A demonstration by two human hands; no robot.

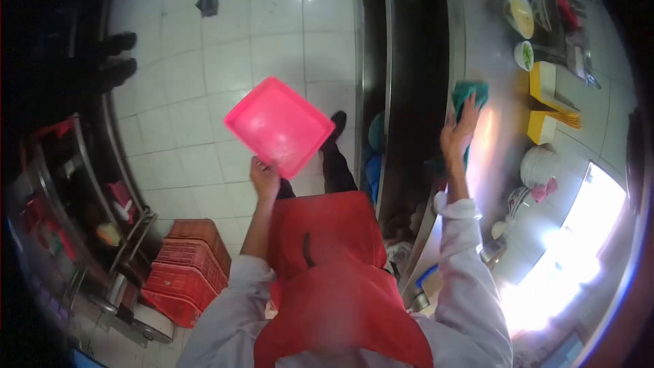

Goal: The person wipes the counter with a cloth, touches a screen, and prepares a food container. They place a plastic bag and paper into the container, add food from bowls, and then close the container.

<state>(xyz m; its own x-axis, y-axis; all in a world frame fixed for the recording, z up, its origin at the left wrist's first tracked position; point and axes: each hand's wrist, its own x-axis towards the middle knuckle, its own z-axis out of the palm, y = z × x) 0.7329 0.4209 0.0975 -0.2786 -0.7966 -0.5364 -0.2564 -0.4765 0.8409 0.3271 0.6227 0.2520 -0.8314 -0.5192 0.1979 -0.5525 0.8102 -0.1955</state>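
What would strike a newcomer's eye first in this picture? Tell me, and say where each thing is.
The bright pink tray would likely catch it first, held in the left hand above the pale tiled floor. Next come the red apron at bottom center and the white glare at lower right. The right hand lies on a green cloth on the metal counter.

You can read no text, label, brand, number or sign here (not even on the red plastic crates [187, 272]).
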